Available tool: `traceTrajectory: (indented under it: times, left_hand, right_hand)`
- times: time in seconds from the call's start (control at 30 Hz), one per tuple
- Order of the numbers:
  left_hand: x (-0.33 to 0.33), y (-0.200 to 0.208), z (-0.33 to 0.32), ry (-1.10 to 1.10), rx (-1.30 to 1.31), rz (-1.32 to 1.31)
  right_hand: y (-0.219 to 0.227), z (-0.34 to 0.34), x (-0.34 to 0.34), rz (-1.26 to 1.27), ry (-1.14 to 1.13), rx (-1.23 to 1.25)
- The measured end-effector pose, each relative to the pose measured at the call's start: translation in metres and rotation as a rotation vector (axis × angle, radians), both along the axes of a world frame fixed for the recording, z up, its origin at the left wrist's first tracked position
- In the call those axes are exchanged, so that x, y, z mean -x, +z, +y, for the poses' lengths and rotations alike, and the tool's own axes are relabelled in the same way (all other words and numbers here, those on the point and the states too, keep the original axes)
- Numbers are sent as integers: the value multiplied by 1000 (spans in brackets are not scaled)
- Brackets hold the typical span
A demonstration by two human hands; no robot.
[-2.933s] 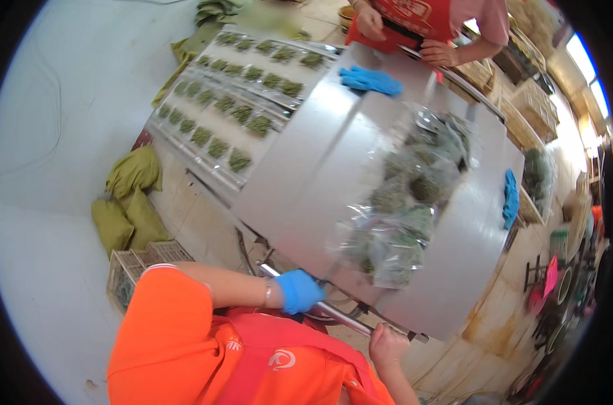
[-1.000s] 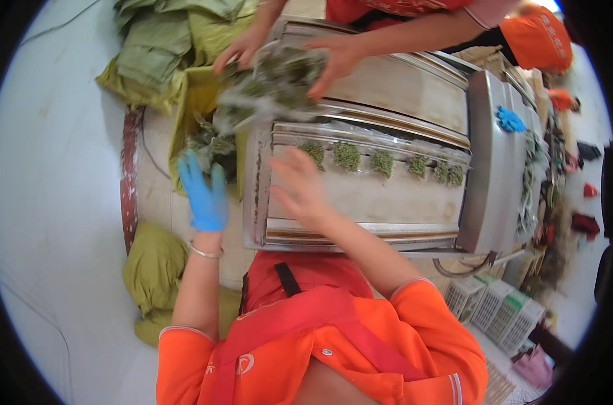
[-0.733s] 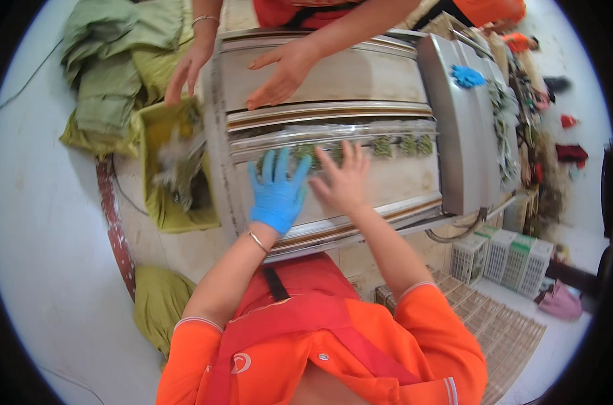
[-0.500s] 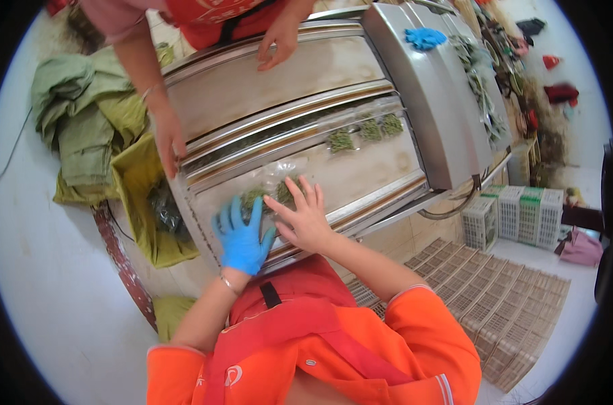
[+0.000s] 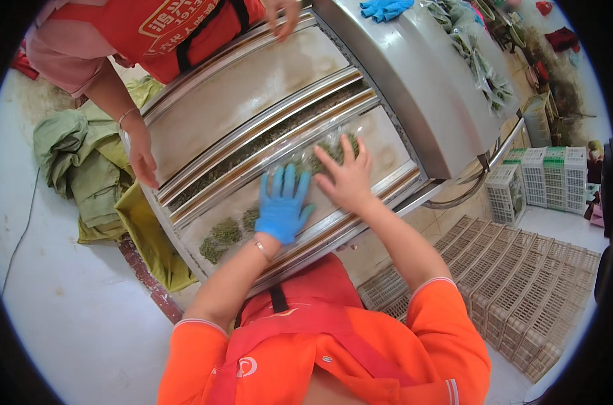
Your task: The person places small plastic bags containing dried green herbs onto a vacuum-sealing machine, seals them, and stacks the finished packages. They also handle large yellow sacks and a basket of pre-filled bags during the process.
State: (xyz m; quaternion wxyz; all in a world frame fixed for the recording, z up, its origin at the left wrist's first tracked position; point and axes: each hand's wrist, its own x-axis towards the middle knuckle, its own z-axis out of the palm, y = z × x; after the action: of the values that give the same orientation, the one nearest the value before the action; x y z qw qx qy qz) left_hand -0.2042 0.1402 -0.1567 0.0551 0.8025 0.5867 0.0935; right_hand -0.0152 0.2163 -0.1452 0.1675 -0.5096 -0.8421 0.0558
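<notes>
My left hand (image 5: 283, 206), in a blue glove, lies palm down with fingers spread over the near metal bed (image 5: 391, 145) of a machine that looks like a vacuum sealer. Its fingertips touch clear plastic bags along the metal sealing bar (image 5: 273, 150). My right hand (image 5: 352, 177), bare, presses with spread fingers on bags of small green berries (image 5: 328, 152) at the bed's right part; the fingers partly hide them. Left of my gloved hand lie a bag of green berries (image 5: 220, 241) and another bag (image 5: 250, 218), partly behind that hand.
A co-worker's hand (image 5: 143, 156) hangs at the machine's left edge, the other hand (image 5: 283, 17) at the far edge. A steel hood (image 5: 414, 81) bears a blue glove (image 5: 385, 9) and filled bags (image 5: 478, 61). Plastic crates (image 5: 516, 270) stand right, green sacks (image 5: 84, 155) left.
Both my hands have moved right along the bed, from the left bags to those farther right. The left bags now lie uncovered. The whole view has shifted a little.
</notes>
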Motion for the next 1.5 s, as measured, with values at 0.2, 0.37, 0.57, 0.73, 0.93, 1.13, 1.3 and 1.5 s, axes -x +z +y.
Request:
traceTrajectory:
  times: [0.2, 0.37, 0.57, 0.73, 0.93, 1.13, 1.3, 1.5]
  left_hand:
    - [140, 7, -106, -177, 37, 84]
    - [239, 47, -163, -50, 7, 37]
    - [279, 7, -179, 69, 39, 104]
    - [341, -4, -204, 525, 230, 244]
    - [335, -13, -267, 256, -113, 221]
    - [74, 38, -248, -663, -152, -208]
    - [-176, 51, -291, -1226, -19, -201]
    - [-378, 7, -478, -1688, 243, 44]
  right_hand:
    - [18, -118, 88, 116, 134, 196]
    - [5, -193, 195, 490, 261, 452]
    - [43, -226, 251, 750, 281, 586]
    - [32, -268, 152, 651, -39, 481]
    - [41, -373, 60, 654, -513, 292]
    - [34, -528, 9, 844, -881, 414]
    - [8, -694, -54, 832, -1335, 179]
    - [-67, -894, -129, 672, -1971, 114]
